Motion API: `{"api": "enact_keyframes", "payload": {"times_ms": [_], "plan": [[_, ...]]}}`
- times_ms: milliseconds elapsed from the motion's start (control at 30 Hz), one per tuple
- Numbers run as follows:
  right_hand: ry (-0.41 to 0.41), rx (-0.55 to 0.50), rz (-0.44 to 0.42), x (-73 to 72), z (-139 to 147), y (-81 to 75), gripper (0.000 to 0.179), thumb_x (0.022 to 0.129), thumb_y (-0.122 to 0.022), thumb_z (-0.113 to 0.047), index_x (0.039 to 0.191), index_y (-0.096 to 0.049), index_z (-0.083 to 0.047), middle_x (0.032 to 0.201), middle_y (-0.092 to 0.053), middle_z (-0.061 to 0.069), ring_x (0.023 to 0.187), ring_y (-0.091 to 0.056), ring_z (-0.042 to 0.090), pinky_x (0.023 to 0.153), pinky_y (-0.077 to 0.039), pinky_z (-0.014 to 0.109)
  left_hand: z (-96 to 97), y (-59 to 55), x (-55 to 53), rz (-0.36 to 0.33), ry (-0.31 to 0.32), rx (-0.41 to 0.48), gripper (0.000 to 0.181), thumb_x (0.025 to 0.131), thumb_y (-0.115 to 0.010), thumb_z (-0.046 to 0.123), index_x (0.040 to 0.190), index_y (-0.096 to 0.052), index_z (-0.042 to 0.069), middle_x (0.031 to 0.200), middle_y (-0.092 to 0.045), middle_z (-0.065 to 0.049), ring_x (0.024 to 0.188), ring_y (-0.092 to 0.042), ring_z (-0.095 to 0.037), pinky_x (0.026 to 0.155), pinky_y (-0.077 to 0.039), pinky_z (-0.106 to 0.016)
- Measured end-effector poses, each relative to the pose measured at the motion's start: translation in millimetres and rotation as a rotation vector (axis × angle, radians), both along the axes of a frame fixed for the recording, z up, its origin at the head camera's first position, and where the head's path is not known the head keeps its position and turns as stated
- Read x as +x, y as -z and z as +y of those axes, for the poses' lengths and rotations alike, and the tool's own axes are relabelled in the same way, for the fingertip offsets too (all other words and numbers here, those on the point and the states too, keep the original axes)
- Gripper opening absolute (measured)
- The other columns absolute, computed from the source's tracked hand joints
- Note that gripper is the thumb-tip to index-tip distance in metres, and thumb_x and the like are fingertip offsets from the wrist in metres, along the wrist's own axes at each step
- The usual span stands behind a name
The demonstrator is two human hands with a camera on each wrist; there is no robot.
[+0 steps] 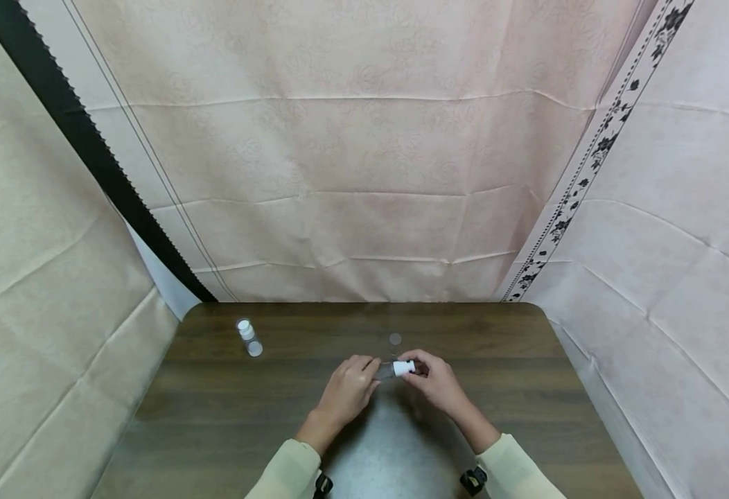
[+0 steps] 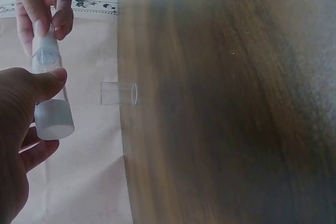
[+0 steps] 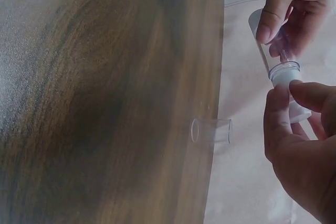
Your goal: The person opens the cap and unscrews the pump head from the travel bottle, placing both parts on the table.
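My left hand (image 1: 347, 389) grips a small clear bottle (image 2: 54, 120) round its body, its white base showing below the thumb in the left wrist view. At the bottle's other end, the thumb and fingers of my right hand (image 1: 441, 385) pinch the white top (image 3: 284, 76). The bottle lies on its side between both hands in the head view, above the table's middle. Beyond the hands a clear cylindrical cap (image 1: 395, 339) rests apart from the bottle; it shows in both wrist views too.
A second clear bottle with white ends (image 1: 249, 338) is at the far left of the brown wooden table (image 1: 215, 409). Pale cloths (image 1: 352, 152) hang behind the far edge and at both sides.
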State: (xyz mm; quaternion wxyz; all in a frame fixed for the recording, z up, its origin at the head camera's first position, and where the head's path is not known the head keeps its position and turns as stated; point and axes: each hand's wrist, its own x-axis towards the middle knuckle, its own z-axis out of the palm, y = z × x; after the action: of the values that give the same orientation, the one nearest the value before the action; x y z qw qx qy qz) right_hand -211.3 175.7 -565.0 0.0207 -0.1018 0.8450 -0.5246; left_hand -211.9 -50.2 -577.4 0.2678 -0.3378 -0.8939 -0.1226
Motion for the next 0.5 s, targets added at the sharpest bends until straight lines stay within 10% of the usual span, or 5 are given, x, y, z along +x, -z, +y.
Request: {"api": "enact_keyframes", "payload": {"times_ms": [500], "plan": [[0.069, -0.080, 0.075, 1.3, -7.3, 2.4, 0.013, 0.091, -0.076, -0.003, 0.102, -0.073, -0.010, 0.115, -0.074, 0.009, 0.101, -0.067, 0.018, 0.086, -0.058, 0.025, -0.4, 0.5, 1.3, -0.006, -0.007, 0.035, 0.040, 0.081, -0.090, 0.019, 0.116, -0.075, 0.005, 0.106, -0.074, -0.007, 0.093, -0.070, -0.018, 0.083, -0.061, -0.033]]}}
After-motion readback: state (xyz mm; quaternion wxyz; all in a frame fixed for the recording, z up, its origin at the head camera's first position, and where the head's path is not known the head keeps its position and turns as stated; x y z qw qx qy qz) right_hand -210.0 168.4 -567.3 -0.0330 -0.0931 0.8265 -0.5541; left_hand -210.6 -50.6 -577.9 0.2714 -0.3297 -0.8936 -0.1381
